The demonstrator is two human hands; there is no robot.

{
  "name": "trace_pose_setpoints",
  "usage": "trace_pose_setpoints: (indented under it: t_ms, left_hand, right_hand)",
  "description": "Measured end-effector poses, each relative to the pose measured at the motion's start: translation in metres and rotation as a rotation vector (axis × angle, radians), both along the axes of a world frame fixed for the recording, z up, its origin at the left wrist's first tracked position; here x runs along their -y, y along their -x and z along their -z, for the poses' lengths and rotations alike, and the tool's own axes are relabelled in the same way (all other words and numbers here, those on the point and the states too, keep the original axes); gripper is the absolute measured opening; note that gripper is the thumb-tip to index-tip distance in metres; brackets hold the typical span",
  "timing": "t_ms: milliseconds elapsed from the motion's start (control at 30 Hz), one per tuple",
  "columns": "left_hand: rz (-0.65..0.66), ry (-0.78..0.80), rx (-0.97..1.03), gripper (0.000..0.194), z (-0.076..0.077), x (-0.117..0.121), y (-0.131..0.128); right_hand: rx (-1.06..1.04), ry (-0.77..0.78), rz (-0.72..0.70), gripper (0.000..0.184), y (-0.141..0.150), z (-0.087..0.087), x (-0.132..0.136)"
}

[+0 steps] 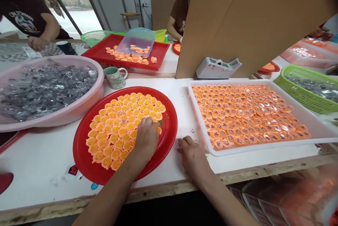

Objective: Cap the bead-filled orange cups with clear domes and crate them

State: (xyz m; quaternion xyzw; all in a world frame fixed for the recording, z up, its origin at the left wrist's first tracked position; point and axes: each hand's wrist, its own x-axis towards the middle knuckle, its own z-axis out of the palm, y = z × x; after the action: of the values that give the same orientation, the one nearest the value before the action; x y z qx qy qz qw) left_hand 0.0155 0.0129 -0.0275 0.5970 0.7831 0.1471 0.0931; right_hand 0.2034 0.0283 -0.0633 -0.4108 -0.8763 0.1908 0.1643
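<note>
A round red tray [87, 162] lies in front of me, covered with several small yellow-orange cups [116, 127] packed side by side. My left hand [145, 138] rests on the cups at the tray's right side, fingers curled down onto them; what they hold is hidden. My right hand [192, 155] lies on the white table between the red tray and a white rectangular tray [317, 127], fingers curled near that tray's front left corner. The white tray is filled with several orange cups [248, 113] under clear lids.
A pink basin [66, 113] of clear lids sits at left, a green mug [115, 77] behind the tray. A cardboard sheet [237, 18], a tape dispenser [216, 67] and a green basket [303, 95] stand at right. Two other people work at the far table by another red tray [105, 55].
</note>
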Motion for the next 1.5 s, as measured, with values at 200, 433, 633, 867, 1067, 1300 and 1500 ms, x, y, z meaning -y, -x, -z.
trace_pose_setpoints:
  t_ms: [200,433,633,867,1067,1300,1500]
  left_hand:
    - [0.088,-0.032,0.058,0.016,-0.009,0.004,-0.012]
    - [0.005,-0.06,0.567,0.01,-0.05,0.034,-0.01]
    - [-0.007,0.023,0.996,0.012,-0.047,0.056,-0.019]
    - [0.004,0.082,1.211,0.014,-0.038,0.065,-0.026]
    - [0.176,0.207,1.316,0.015,-0.037,0.07,-0.026]
    - [0.19,0.206,1.235,0.023,-0.022,0.073,-0.036]
    - [-0.097,0.187,1.565,0.032,-0.018,0.072,-0.037]
  right_hand:
    - [-0.045,0.003,0.016,0.026,0.003,0.01,-0.006]
    - [-0.398,0.429,0.161,0.014,-0.017,-0.005,0.0]
    - [-0.813,0.935,0.236,0.019,-0.023,-0.028,0.016]
    - [-0.68,0.948,0.023,0.008,-0.026,-0.044,0.016]
    - [-0.454,0.615,-0.216,0.01,-0.017,-0.059,0.008]
    - [-0.276,0.489,-0.395,0.024,-0.01,-0.069,0.012]
    - [-0.403,0.326,-0.234,0.016,-0.016,-0.058,0.016]
